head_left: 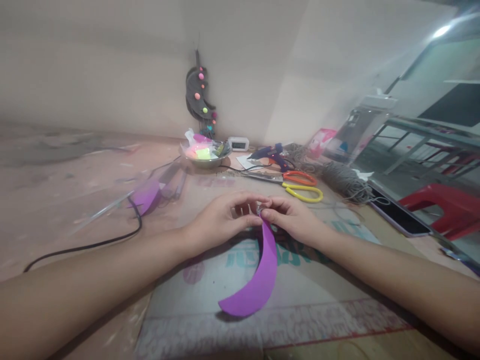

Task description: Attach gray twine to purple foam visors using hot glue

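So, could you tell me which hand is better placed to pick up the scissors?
Probably the right. The right hand is nearest the scissors, which lie just beyond it; the left hand also pinches the purple foam piece and could hold it alone.

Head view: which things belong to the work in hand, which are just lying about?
In hand: purple foam crescent, pinched at its top end by left hand and right hand.
Lying about: scissors, glue gun, metal bowl, grey cord, phone.
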`<action>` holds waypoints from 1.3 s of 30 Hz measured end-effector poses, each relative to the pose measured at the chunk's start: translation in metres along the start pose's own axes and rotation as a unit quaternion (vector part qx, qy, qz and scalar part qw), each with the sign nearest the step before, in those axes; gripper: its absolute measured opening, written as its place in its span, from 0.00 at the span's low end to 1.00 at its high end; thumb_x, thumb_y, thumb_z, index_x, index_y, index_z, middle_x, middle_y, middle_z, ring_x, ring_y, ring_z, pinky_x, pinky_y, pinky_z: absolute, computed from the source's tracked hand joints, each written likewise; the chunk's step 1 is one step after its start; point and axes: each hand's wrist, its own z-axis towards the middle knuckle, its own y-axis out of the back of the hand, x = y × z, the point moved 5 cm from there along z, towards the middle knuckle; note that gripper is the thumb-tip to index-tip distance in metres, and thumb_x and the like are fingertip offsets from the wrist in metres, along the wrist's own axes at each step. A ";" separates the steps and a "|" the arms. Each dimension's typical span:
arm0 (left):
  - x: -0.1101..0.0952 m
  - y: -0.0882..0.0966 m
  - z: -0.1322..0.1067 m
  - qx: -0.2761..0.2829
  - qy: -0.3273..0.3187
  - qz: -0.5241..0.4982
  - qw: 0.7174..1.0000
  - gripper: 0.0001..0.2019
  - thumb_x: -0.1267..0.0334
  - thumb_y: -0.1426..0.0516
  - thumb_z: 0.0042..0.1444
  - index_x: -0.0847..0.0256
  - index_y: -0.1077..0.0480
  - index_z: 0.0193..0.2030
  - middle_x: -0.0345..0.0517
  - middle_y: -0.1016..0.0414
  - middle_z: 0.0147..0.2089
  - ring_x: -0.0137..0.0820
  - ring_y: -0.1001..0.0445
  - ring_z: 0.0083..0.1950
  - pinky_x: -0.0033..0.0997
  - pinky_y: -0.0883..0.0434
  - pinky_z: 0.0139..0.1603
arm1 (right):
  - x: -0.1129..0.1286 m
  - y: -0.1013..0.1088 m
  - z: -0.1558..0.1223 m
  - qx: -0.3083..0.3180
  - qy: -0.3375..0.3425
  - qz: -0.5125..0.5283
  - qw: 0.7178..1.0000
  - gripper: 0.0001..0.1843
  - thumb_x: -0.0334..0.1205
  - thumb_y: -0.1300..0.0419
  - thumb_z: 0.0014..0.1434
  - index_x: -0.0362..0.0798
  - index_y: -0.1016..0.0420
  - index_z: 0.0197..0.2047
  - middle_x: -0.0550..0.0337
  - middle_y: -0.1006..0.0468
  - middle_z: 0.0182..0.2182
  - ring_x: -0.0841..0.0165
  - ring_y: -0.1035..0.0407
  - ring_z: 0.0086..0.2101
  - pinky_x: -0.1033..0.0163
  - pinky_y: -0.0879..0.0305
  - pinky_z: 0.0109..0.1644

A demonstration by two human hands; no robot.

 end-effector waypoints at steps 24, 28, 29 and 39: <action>0.008 0.008 0.002 -0.038 0.089 0.061 0.993 0.09 0.58 0.41 0.55 0.61 0.27 0.32 0.42 0.23 0.31 0.29 0.27 0.32 0.29 0.30 0.34 | 0.012 0.010 -0.007 -0.118 0.084 -0.123 0.982 0.11 0.46 0.42 0.60 0.47 0.28 0.36 0.63 0.27 0.27 0.73 0.37 0.26 0.66 0.40 0.29; 0.008 0.008 0.002 -0.037 0.096 0.051 0.993 0.08 0.58 0.42 0.55 0.61 0.28 0.32 0.41 0.23 0.30 0.29 0.27 0.32 0.29 0.30 0.33 | 0.014 0.011 -0.009 -0.119 0.084 -0.145 0.979 0.11 0.46 0.44 0.62 0.47 0.29 0.34 0.61 0.27 0.26 0.71 0.36 0.26 0.65 0.38 0.30; 0.008 0.008 0.002 -0.037 0.096 0.048 0.993 0.09 0.58 0.42 0.55 0.61 0.28 0.32 0.41 0.23 0.30 0.29 0.27 0.31 0.29 0.30 0.33 | 0.015 0.012 -0.009 -0.118 0.085 -0.165 0.976 0.11 0.46 0.44 0.62 0.47 0.29 0.35 0.61 0.26 0.26 0.71 0.35 0.27 0.64 0.38 0.31; 0.018 0.008 0.002 -0.033 0.104 0.033 0.993 0.10 0.55 0.42 0.56 0.60 0.27 0.33 0.42 0.23 0.31 0.29 0.28 0.31 0.29 0.30 0.31 | 0.025 0.089 0.012 -0.180 0.087 -0.393 0.898 0.13 0.44 0.43 0.61 0.48 0.27 0.47 0.53 0.21 0.41 0.62 0.27 0.39 0.59 0.32 0.41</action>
